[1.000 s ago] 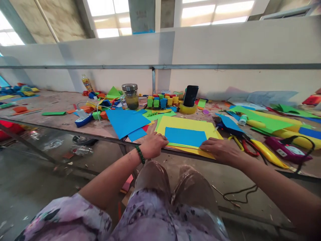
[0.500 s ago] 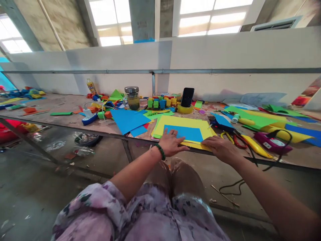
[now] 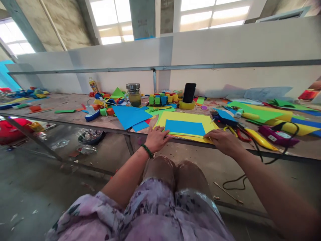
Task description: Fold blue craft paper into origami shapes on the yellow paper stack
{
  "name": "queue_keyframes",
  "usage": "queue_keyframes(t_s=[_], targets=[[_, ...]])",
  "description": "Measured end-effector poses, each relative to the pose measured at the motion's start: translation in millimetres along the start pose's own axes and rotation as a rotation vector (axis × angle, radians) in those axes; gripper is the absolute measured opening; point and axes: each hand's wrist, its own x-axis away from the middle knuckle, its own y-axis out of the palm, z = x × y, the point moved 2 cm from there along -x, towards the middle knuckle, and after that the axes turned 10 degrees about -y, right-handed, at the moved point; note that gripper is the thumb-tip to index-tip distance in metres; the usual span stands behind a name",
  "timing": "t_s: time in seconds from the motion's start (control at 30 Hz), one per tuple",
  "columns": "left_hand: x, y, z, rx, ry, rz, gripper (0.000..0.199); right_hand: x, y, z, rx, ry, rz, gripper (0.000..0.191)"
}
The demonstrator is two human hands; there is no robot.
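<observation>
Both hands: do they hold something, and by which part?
The left hand and right hand are at the near corners of the small blue sheet; whether it is gripped cannot be told.

Glare from high windows [image 3: 110,13], shadow bands on the wall [image 3: 213,47], dim floor [image 3: 45,190], stretched edges.

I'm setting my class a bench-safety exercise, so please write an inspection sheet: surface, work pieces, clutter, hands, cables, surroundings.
Surface: brown tabletop, strewn with coloured scraps.
Work pieces: blue sheet lying on a larger yellow sheet.
Clutter: lidded jar, phone, coloured blocks.
Hands: left hand at the blue sheet's near left corner; right hand near its right; right grip unclear.
Cables: black cable hanging below the table's edge, on the right.
Surroundings: pale wall panel behind, windows above, litter on the floor.
</observation>
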Motion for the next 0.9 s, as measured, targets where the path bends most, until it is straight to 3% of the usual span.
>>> queue_keyframes(t_s=[0.17,0.3,0.37,0.47,0.57,0.67,0.9], targets=[[4,5.0,2,0.011,0.024,0.031,0.047,-10,-13,-11,0.063,0.118,-0.159,0.039],[-1,2.8,4,-0.011,0.067,0.016,0.047,-33,-16,-29,0.125,0.213,-0.258,0.031],[-6,0.7,10,-0.023,0.071,0.019,0.053,-49,-15,-46,0.133,0.17,-0.253,0.03],[-10,-0.4,23,-0.037,0.063,0.031,0.06,-69,-7,-78,0.102,-0.004,-0.231,0.029],[-9,3.4,31,-0.046,0.051,0.041,0.061,-77,2,-96,0.087,-0.111,-0.187,0.032],[-6,8.8,28,-0.04,0.024,0.042,0.059,-72,7,-90,0.082,-0.103,-0.14,0.03],[-1,13.3,10,0.016,-0.007,-0.003,0.056,-33,0,-44,0.036,0.03,-0.11,0.039]])
